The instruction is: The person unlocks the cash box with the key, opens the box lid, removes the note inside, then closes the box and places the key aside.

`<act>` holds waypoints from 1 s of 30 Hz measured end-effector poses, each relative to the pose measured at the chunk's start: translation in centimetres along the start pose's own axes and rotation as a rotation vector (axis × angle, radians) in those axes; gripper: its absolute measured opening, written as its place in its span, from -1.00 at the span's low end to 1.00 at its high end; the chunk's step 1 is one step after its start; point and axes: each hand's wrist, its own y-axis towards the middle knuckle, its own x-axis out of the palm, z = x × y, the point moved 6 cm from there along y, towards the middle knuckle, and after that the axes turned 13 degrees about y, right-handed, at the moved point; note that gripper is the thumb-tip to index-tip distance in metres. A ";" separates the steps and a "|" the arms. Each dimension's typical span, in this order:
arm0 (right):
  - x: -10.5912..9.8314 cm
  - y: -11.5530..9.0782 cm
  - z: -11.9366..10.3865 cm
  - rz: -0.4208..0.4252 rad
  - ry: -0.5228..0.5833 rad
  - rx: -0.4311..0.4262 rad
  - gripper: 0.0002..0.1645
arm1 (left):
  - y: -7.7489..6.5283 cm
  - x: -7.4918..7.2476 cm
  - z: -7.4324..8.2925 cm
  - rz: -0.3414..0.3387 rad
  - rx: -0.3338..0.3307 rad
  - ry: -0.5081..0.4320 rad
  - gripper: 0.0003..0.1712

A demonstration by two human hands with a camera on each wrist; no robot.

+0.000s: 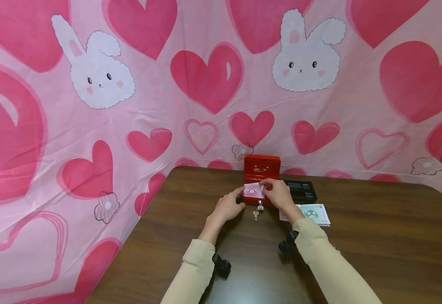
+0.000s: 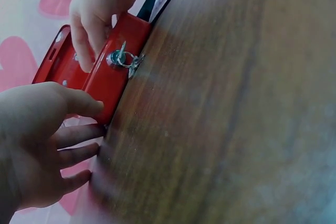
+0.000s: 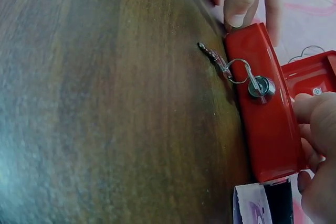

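Left hand [image 1: 226, 207]: ungripped, touching red box's left end
Right hand [image 1: 279, 195]: at pink note [image 1: 252, 191]; pinch unclear
Red box [image 3: 265, 140]: near tabletop's [image 1: 380, 240] far edge

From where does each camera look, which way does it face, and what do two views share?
Head: on the person's head, facing forward and down at the red box and pink backdrop; left hand, right hand and sleeves show.
Left wrist: on that wrist, facing the box's lock; left hand at the left, right hand at the top.
Right wrist: on that wrist, facing the same lock; right hand at the right, left hand at the top.
Shared: both wrist views show the lock, its keys and the table.
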 end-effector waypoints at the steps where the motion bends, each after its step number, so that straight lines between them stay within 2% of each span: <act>1: 0.0 0.0 0.0 0.002 0.016 -0.001 -0.66 | 0.0 0.0 0.0 -0.002 -0.001 -0.002 -0.31; 12: -0.7 -0.3 -0.9 0.044 0.099 -0.032 -0.66 | 0.0 -0.1 0.1 0.009 0.010 -0.007 -0.31; 20: -1.3 -1.3 -2.5 0.131 0.132 -0.176 -0.68 | 0.0 -0.2 0.2 0.025 0.038 0.023 -0.33; 30: -2.4 -2.5 -3.5 0.191 0.148 -0.232 -0.69 | -0.2 -0.3 0.2 0.012 0.033 0.009 -0.32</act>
